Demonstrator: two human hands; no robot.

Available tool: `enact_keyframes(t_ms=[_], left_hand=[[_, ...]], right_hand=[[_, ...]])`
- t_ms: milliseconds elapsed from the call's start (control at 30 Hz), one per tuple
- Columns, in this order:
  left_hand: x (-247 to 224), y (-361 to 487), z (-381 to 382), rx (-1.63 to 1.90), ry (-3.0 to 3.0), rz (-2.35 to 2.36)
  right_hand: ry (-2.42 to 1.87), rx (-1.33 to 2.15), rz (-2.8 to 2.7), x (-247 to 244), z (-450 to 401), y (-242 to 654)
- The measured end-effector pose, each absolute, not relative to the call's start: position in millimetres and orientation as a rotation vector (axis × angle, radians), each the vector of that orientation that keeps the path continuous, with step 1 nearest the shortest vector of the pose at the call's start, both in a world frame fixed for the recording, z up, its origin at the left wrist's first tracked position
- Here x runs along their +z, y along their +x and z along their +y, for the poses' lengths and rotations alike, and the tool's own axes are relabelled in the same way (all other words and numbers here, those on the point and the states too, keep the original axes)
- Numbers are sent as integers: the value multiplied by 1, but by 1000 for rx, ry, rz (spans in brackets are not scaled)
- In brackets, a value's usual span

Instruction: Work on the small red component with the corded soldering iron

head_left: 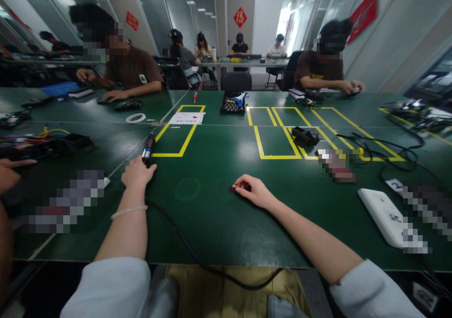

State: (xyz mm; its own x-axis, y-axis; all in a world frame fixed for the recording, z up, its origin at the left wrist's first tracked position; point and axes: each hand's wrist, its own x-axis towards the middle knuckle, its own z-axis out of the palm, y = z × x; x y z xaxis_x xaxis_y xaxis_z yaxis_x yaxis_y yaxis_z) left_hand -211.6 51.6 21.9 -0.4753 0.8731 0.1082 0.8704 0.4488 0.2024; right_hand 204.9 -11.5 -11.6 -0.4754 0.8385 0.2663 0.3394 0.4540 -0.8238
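On the left of the green table (212,233), my left hand (137,173) is closed round the lower end of a black cylindrical tool (149,147) with a blue and silver band. A black cable (183,242) runs from near that hand towards the table's front edge. My right hand (252,191) is near the middle, its thumb and fingers pinching a small red and black piece (233,186) just above or on the table top. Too little of the piece shows to name it further.
Yellow tape outlines (280,158) mark the table. A paper sheet (187,118), a tape roll (135,118) and a black tray (233,105) lie farther back. A black device (304,137), cables and a white power bank (381,214) are at right. Wires and a person's hand (10,174) are at left.
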Motion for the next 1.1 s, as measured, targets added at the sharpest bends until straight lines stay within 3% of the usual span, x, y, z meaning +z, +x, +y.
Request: enact_keyframes(t_ms=[533, 1100], left_hand=[[14, -174, 54, 352, 1797, 2622], [4, -13, 1, 510, 2533, 1693]], right_hand=[[-977, 958, -1972, -16, -10, 203], [-1030, 820, -1894, -18, -6, 204]])
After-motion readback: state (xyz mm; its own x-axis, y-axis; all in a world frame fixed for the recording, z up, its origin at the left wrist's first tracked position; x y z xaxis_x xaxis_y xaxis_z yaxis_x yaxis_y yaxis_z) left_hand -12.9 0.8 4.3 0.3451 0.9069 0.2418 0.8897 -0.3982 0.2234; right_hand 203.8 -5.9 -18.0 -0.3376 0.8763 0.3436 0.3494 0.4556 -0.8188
